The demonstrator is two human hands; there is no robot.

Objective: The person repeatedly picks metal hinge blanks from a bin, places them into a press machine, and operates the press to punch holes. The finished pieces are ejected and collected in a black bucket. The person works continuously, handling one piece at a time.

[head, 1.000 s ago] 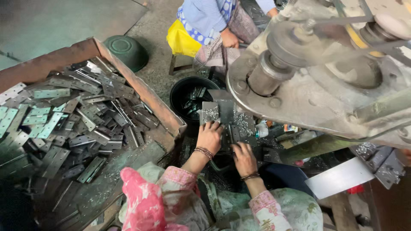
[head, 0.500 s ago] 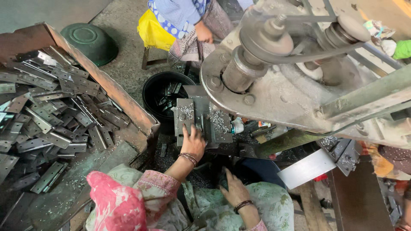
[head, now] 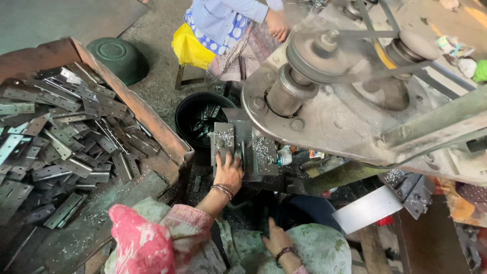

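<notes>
My left hand (head: 229, 171) pressed flat, fingers spread, on a grey metal plate (head: 223, 144) at the press bed (head: 253, 147), nothing clenched, my right hand (head: 274, 238) resting loose on my lap, black bucket (head: 188, 115) just behind, small white bottle (head: 284, 156) beside the bed, hinge pile (head: 61, 147) left.

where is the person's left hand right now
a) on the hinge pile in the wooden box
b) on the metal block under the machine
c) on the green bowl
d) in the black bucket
b: the left hand lies flat on the metal block under the machine, beside the black bucket.
</notes>
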